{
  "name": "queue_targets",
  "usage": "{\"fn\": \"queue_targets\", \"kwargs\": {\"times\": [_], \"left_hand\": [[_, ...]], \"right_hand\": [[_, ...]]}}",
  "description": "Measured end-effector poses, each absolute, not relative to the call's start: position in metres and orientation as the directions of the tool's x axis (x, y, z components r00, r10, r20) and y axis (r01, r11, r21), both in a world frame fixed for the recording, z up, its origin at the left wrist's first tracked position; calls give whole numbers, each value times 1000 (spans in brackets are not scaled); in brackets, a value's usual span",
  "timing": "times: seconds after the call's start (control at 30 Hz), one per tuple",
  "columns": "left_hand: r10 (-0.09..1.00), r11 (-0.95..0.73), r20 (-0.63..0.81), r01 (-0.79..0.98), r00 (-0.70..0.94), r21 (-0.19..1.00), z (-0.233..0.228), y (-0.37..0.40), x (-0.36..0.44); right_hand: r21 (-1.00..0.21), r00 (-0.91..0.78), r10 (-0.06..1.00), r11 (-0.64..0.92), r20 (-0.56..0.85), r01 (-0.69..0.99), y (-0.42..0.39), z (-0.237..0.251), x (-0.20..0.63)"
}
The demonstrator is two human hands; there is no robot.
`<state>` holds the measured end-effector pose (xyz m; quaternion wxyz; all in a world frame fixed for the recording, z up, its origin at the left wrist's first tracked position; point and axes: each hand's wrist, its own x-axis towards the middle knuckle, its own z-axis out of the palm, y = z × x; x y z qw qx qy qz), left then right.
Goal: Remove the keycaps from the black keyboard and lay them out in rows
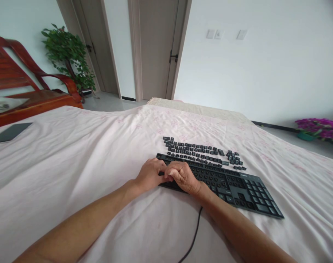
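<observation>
Note left hand point(152, 175) at the left end of the black full-size computer keyboard point(233, 184), with bent fingers directed right. Note right hand point(182, 176) meeting it from the right, angled inward across the same end, with curled fingers. Cannot tell the contents, if any, of either grip. Observe both forearms point(100, 219) extended from the near side and converging. Locate keyboard on pale pink floral sheet point(100, 157), slanting from far left to near right, with many bare key positions. Record loose black keycaps point(187, 148) in rows just beyond far edge, black cable point(196, 233) on near side.
</observation>
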<state>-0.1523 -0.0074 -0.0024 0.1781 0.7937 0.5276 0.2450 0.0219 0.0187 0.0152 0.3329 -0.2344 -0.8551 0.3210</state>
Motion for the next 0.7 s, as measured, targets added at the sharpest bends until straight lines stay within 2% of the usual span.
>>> {"fn": "queue_targets", "kwargs": {"times": [0.1,0.27,0.43,0.7], "left_hand": [[923,-384,207,752,324,537,0,-8,-151],[919,-393,238,740,313,546,3,-9,-149],[941,-337,200,731,271,594,6,-10,-146],[967,-248,215,676,135,694,3,-7,-143]], "right_hand": [[-676,-598,632,711,493,194,16,9,24],[-589,-581,596,774,555,231,9,8,28],[-623,-471,633,755,614,202,5,12,29],[-500,-489,542,836,684,227,6,35,34]]}}
